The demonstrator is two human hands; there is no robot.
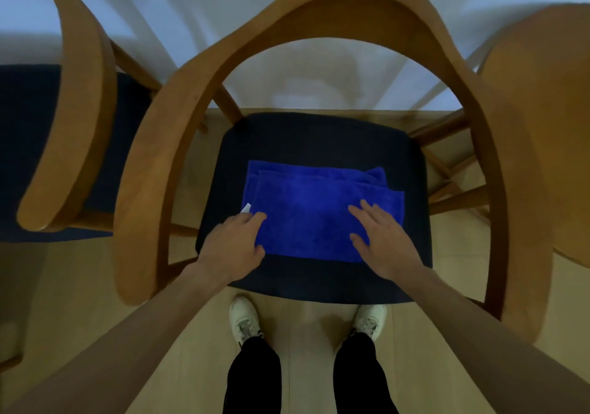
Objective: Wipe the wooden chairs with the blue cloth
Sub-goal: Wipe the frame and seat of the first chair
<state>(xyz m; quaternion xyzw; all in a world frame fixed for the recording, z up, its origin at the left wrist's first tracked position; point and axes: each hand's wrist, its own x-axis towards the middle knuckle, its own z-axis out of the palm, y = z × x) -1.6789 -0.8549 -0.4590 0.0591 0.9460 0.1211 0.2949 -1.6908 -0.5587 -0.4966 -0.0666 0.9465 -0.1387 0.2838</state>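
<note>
While you stand at the chair:
Cloth: folded, flat on its dark seat.
Left hand: fingers loose, at the cloth's left edge.
Right hand: fingers straight, flat on the cloth.

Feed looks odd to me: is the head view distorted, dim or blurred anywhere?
Head view: wide-angle bending bows the chair frame; light is dim with a bluish cast, no glare; edges are soft, while the cloth and both hands, left and right, stay clear.
</note>
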